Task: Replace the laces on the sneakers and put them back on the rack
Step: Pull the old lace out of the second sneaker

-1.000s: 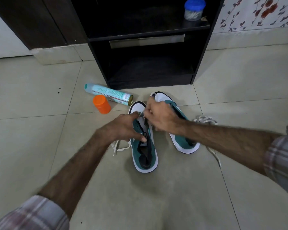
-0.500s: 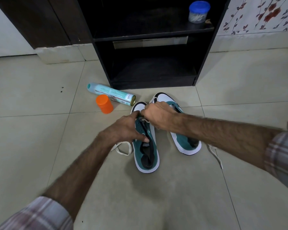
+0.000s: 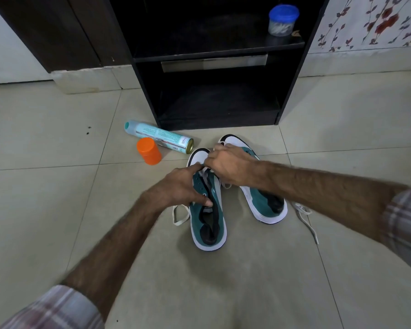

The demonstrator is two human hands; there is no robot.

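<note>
Both hands (image 3: 176,186) (image 3: 228,166) grip (fingers curled) the near sneaker's (image 3: 209,224) toe-end eyelets.

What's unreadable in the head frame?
- Head view: the right hand covers the left sneaker's lower eyelets, so how the lace is threaded and the hand's grip are unclear.
- Spray can label: too small to read.
- Blue-lidded jar contents: too blurred to tell.

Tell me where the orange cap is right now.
In the head view, the orange cap stands on the floor tiles left of the sneakers, right beside the lying spray can and in front of the black rack's left corner.
</note>
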